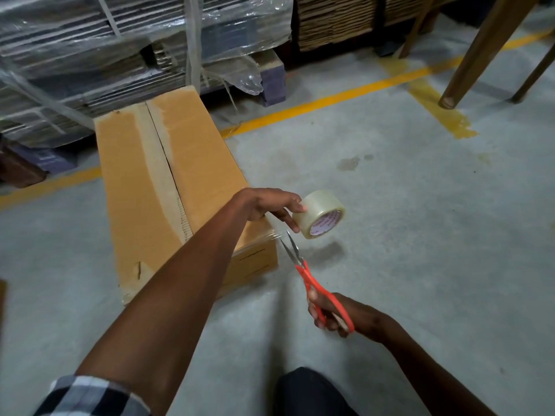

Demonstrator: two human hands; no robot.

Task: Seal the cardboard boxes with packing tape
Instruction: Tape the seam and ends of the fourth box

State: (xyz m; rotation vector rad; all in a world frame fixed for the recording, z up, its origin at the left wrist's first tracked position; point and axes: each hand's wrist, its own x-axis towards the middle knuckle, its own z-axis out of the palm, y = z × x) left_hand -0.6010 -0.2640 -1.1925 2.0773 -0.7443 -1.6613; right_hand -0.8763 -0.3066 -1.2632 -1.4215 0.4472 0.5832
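While left hand [270,205] grips tape roll [319,214], right hand [339,315] holds scissors [312,280]

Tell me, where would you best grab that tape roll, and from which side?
Across its curved outer rim, as the left hand does, from the box side. The tape roll is up off the floor, its printed core facing away from the hand.

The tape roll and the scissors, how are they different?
The tape roll is round and clear, while the scissors are long and thin with orange handles. The left hand pinches the tape roll, held out past the corner of the cardboard box; the right hand grips the scissors lower down. The tape roll lies tilted; the scissors point up towards it. Both are held above the floor.
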